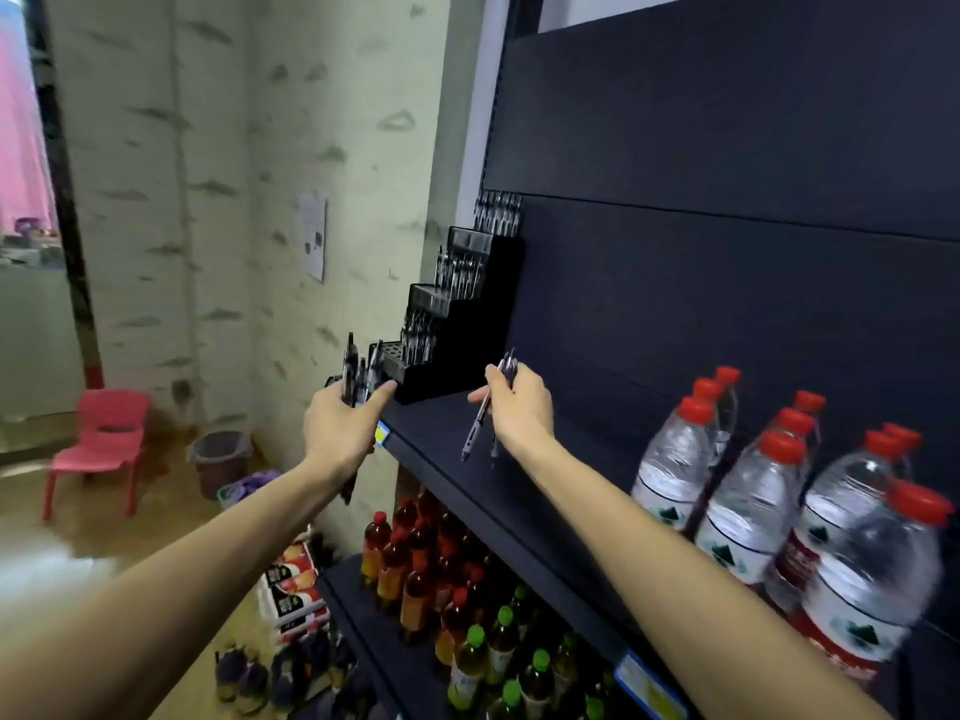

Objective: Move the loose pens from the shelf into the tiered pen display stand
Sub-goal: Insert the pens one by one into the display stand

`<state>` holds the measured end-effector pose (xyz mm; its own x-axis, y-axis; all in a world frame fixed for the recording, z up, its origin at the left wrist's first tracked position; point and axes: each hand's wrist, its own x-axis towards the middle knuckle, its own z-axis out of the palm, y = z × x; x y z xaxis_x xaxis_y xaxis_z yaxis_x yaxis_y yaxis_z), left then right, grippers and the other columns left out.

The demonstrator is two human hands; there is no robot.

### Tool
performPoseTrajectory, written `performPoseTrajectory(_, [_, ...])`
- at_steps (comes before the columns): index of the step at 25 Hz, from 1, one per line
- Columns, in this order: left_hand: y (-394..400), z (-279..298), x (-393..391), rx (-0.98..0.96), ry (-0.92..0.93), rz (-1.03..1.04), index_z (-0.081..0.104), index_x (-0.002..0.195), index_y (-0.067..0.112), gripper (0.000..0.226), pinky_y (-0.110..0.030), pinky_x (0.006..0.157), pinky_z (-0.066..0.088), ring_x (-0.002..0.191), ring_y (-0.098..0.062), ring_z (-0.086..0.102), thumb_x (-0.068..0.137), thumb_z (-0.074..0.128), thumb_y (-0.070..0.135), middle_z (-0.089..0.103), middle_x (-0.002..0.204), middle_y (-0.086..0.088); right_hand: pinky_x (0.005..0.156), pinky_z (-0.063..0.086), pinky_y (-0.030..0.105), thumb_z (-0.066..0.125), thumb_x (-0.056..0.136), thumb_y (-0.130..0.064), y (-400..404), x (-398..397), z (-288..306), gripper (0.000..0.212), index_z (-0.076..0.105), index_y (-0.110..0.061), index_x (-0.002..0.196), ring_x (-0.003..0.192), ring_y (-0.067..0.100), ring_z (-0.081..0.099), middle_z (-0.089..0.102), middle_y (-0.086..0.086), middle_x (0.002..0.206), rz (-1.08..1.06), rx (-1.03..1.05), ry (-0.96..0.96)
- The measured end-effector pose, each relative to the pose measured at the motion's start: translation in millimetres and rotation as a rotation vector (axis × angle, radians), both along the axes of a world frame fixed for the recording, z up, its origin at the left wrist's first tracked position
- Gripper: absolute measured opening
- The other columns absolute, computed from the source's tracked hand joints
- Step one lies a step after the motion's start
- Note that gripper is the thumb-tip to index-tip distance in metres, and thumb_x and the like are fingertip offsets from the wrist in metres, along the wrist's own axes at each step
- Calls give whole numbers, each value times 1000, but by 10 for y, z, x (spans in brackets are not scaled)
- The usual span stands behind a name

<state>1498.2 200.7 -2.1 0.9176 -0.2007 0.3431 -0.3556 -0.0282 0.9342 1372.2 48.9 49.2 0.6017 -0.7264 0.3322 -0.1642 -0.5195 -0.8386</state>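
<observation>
A black tiered pen display stand (457, 324) stands at the left end of the dark shelf (519, 459), with pens upright in its upper tiers. My left hand (340, 426) grips a bundle of dark pens (353, 371) just left of the stand's lowest tier, thumb reaching toward it. My right hand (519, 407) holds a few pens (485, 407) slanting downward, above the shelf to the right of the stand.
Water bottles with red caps (753, 485) crowd the shelf at the right. A lower shelf holds drink bottles (441, 579). On the floor to the left are a pink chair (101, 444) and a bin (221, 459).
</observation>
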Motion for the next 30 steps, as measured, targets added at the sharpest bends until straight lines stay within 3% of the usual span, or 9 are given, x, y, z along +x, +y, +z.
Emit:
performPoseTrajectory(4, [-351, 54, 705, -23, -56, -33, 64, 50, 34, 41, -42, 64, 50, 56, -22, 55, 88, 77, 39, 54, 43, 12, 83, 59, 45, 47, 107, -38, -314, 724, -22, 21, 61, -24, 98, 75, 16, 71, 77, -8, 78, -14, -53, -53])
performPoseTrajectory(8, [-810, 58, 1560, -39, -102, -43, 55, 55, 23, 44, -40, 66, 49, 56, -22, 56, 88, 78, 42, 58, 52, 6, 81, 56, 43, 43, 107, -42, -659, 1554, -76, 31, 59, -17, 97, 77, 16, 70, 75, -9, 73, -35, -129, -78])
performPoseTrajectory(12, [-1210, 301, 2369, -23, -140, -110, 50, 55, 17, 49, -38, 63, 49, 54, -21, 50, 87, 77, 42, 54, 52, -1, 81, 51, 41, 43, 106, -47, -1000, 2286, 247, 41, 62, -12, 95, 81, 17, 66, 70, -7, 72, -47, -180, -162])
performPoseTrajectory(15, [-1459, 462, 2850, -63, -132, -158, 48, 63, 15, 44, -30, 53, 42, 46, -19, 43, 92, 75, 34, 48, 55, -8, 69, 45, 42, 50, 104, -45, -1172, 2793, 409, 45, 60, -7, 83, 64, 19, 53, 56, -1, 64, -72, -171, -277])
performPoseTrajectory(18, [-1691, 567, 3196, -73, -105, -193, 49, 64, 18, 42, -30, 51, 43, 36, -14, 43, 92, 74, 36, 49, 49, -2, 59, 36, 35, 63, 99, -42, -1209, 3137, 513, 46, 51, -13, 64, 56, 14, 41, 47, -2, 55, 3, -204, -342])
performPoseTrajectory(21, [-1920, 597, 3525, -102, -85, -248, 54, 65, 20, 38, -33, 53, 46, 37, -16, 46, 89, 75, 40, 51, 45, 3, 60, 37, 33, 69, 94, -38, -1252, 3405, 587, 42, 52, -22, 59, 56, 10, 43, 48, -11, 52, -31, -265, -309])
performPoseTrajectory(25, [-2160, 408, 3932, -142, 1, -356, 56, 63, 23, 35, -35, 59, 48, 51, -20, 51, 85, 76, 41, 55, 52, 8, 62, 46, 28, 76, 87, -42, -1297, 3778, 551, 28, 73, -17, 74, 58, 5, 56, 68, -6, 63, -140, -347, -209])
performPoseTrajectory(30, [-2316, 178, 4341, -78, 36, -497, 56, 65, 27, 33, -44, 64, 56, 55, -21, 54, 84, 76, 43, 58, 56, 8, 54, 36, 31, 73, 89, -46, -1236, 4031, 439, 51, 43, -27, 52, 48, 7, 42, 46, -12, 48, -352, -402, -16])
